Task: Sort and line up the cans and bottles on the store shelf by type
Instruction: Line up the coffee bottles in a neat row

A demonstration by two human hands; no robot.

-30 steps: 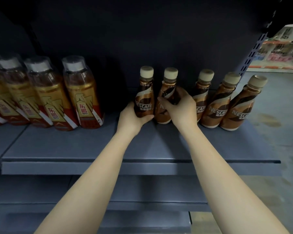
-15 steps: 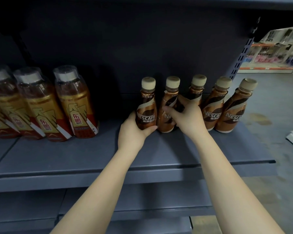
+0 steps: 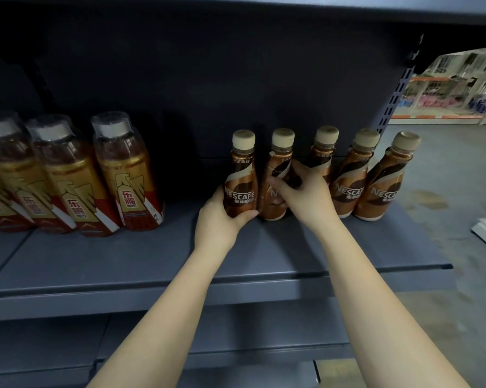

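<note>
Several brown Nescafe coffee bottles with beige caps stand in a row on the grey shelf [image 3: 124, 259]. My left hand [image 3: 219, 219] grips the base of the leftmost Nescafe bottle [image 3: 241, 177]. My right hand [image 3: 306, 197] grips the second Nescafe bottle [image 3: 278, 175], fingers curled round its middle. A third bottle [image 3: 324, 152] stands partly hidden behind that hand. Two more Nescafe bottles [image 3: 353, 175] [image 3: 387, 180] stand to the right. At the left, several amber energy-drink bottles [image 3: 127, 175] with clear-wrapped white caps stand side by side.
A dark back panel closes the shelf behind the bottles. An open stretch of shelf lies between the energy drinks and the coffee bottles. The shelf's right end [image 3: 432, 266] borders a grey floor aisle, with other store racks [image 3: 446, 88] far off. Lower shelves sit below.
The view has shifted, so the bottles sit lower in the frame. Both hands keep their hold on the two leftmost Nescafe bottles, which stand closer together than a second ago.
</note>
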